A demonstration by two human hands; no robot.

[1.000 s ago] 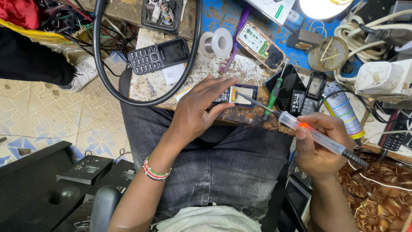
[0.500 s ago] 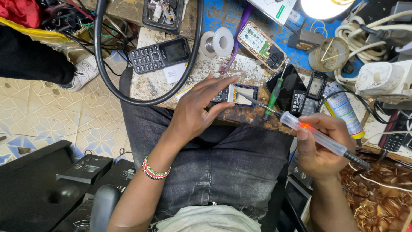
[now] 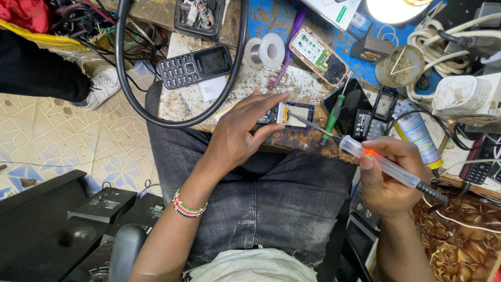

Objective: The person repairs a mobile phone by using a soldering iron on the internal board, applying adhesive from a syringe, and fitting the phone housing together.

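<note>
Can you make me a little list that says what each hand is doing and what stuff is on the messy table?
left hand: fingers press on a small circuit board at the bench edge
right hand: holds a clear soldering iron, its tip on the board
bench: worn and stained
near the board: green screwdriver
farther back: keypad phone, solder spool, opened phone
around them: black cable loop
wrist: beaded bracelet

My arms are bare, no sleeves. A red, white and green beaded bracelet circles my left wrist. I wear faded dark grey denim jeans and a pale grey-green cotton shirt.
</note>
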